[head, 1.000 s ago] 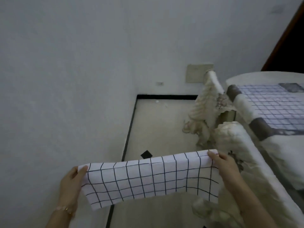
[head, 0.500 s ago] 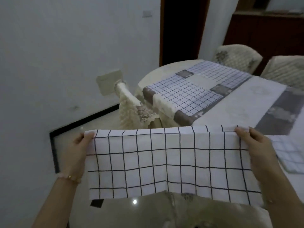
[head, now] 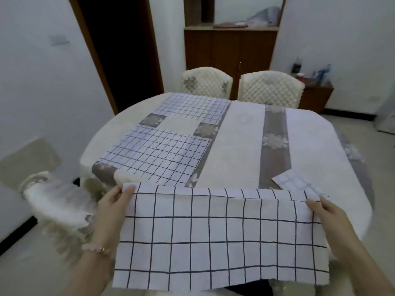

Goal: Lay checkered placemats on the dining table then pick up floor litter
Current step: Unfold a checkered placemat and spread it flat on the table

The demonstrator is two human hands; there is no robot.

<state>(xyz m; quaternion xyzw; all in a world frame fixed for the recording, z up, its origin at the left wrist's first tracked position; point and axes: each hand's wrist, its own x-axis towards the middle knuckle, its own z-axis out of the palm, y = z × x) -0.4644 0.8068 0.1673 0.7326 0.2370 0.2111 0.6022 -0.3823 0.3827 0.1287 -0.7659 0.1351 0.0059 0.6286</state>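
Note:
A white checkered placemat (head: 213, 236) hangs spread in front of me, over the near edge of the dining table (head: 241, 150). My left hand (head: 111, 212) pinches its top left corner and my right hand (head: 327, 216) pinches its top right corner. Two checkered placemats lie flat on the table's left half: one nearer (head: 158, 159), one farther (head: 196, 106). A corner of another checkered placemat (head: 297, 183) shows on the table just beyond my right hand.
A cloth-covered chair (head: 57, 201) stands at the table's left, close to my left arm. Two quilted chairs (head: 269, 88) stand at the far side. A wooden cabinet (head: 230, 48) and a dark doorway (head: 119, 50) are behind. A low side table with bottles (head: 316, 90) stands far right.
My view has swung from the wall and floor corner round to the dining table. Both hands kept hold of the placemat and carried it over the table's near edge.

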